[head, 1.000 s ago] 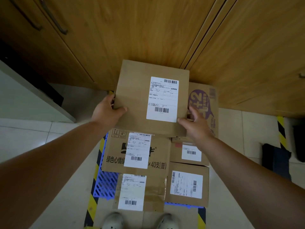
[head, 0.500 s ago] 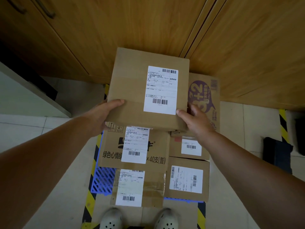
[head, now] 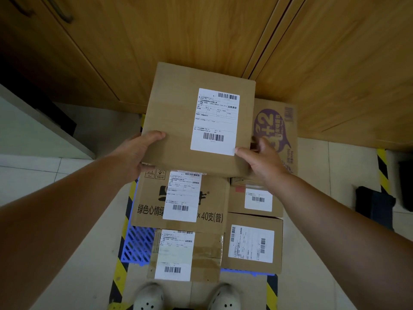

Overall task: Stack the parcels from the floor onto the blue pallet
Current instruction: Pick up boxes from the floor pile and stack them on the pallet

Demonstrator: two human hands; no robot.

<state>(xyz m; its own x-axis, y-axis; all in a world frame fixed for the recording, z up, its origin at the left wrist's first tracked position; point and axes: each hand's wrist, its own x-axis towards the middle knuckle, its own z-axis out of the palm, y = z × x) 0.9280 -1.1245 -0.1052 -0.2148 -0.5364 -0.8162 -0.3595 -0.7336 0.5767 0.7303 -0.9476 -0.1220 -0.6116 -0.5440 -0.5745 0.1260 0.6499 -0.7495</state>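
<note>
I hold a flat brown parcel (head: 178, 113) with a white shipping label over the stack. My left hand (head: 136, 153) grips its near left edge, and my right hand (head: 261, 162) grips its near right corner. Under it sits a parcel printed with green characters (head: 147, 211), and a purple-printed parcel (head: 279, 130) lies to the right. Two smaller parcels (head: 252, 242) and a taped parcel (head: 201, 256) fill the near side. The blue pallet (head: 136, 245) shows only at its left edge and front rim.
Wooden cabinet doors (head: 201, 30) rise right behind the stack. Yellow-black floor tape (head: 121, 265) frames the pallet. A dark object (head: 375, 206) lies on the tiles at the right. My white shoes (head: 149, 296) stand at the pallet's front edge.
The held parcel has shifted a little away from me and to the left over the stack. My left thumb now lies on its top face; both hands keep their grip.
</note>
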